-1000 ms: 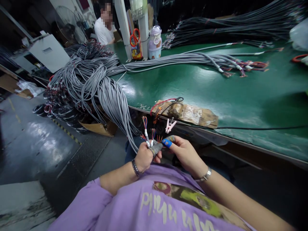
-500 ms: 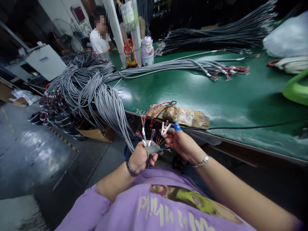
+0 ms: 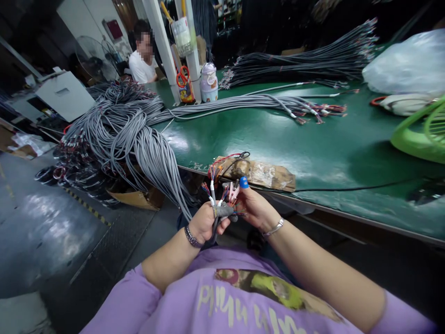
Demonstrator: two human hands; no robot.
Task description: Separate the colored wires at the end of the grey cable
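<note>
Both hands [image 3: 205,221] [image 3: 255,207] close together at cables [image 3: 212,189]

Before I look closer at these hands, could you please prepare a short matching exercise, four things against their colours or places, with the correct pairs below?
1. Clip
2. Thumb cover on the right hand
3. White-banded cable ends
4. Scissors

A. Held in the left hand
B. Orange-red handles
C. Blue
D. Pink

Right pairs: 1-D, 2-C, 3-A, 4-B
</note>
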